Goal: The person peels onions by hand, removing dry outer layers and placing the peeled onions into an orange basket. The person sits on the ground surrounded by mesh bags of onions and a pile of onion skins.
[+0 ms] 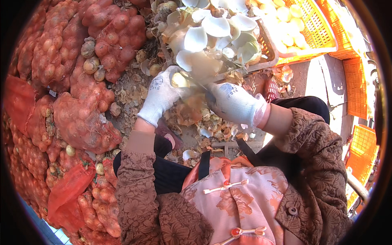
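Note:
My left hand, in a white knit glove bearing printed marks, holds a pale onion between thumb and fingers. In my right hand, gloved likewise, is a knife; its blade points left, to the onion. Motion blurs the blade and the space between the hands. Just beyond them, a heap of onion peels, white inside, fills and overtops a crate. Dry brown onion skins litter the ground below my hands.
Red mesh bags of onions are piled along the left. A yellow plastic crate at the upper right holds several pale onions in glaring sunlight. Orange crates stand along the right. Loose onions lie among the bags.

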The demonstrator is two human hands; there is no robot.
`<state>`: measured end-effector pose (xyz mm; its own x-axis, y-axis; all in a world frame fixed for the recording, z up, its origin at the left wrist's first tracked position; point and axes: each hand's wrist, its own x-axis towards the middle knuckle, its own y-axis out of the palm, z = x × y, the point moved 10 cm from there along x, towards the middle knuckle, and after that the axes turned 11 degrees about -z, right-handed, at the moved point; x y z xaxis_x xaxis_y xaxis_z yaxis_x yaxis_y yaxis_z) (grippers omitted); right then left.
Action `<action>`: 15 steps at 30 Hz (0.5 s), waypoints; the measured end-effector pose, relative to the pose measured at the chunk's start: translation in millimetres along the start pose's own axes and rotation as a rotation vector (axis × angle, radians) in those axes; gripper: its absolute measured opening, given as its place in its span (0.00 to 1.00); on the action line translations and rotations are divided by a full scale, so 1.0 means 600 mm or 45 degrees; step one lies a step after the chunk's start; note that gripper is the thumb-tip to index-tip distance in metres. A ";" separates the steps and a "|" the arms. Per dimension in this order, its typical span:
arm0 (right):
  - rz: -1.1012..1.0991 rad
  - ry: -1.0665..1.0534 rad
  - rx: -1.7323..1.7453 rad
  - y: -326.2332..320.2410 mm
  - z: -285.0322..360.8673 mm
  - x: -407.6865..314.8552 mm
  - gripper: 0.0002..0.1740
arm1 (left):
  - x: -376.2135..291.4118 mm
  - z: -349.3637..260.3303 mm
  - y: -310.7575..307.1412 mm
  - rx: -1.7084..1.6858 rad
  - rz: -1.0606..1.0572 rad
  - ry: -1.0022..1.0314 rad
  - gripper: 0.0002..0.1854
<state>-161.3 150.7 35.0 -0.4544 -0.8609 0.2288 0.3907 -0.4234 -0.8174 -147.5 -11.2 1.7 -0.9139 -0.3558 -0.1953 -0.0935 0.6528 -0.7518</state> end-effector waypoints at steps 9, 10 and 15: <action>-0.003 0.348 0.409 0.023 -0.050 0.019 0.13 | -0.004 -0.009 -0.012 0.225 -0.352 0.134 0.42; -0.015 0.451 0.561 0.025 -0.056 0.014 0.13 | -0.003 -0.001 -0.009 0.104 -0.324 0.105 0.43; 0.148 0.465 0.472 0.054 -0.055 0.000 0.16 | -0.015 0.007 -0.014 0.143 -0.497 0.060 0.42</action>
<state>-174.9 146.5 -8.7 -0.6144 -0.7820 -0.1050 0.6818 -0.4592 -0.5695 -136.5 -16.4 7.0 -0.8356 -0.5298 0.1453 -0.3955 0.3965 -0.8285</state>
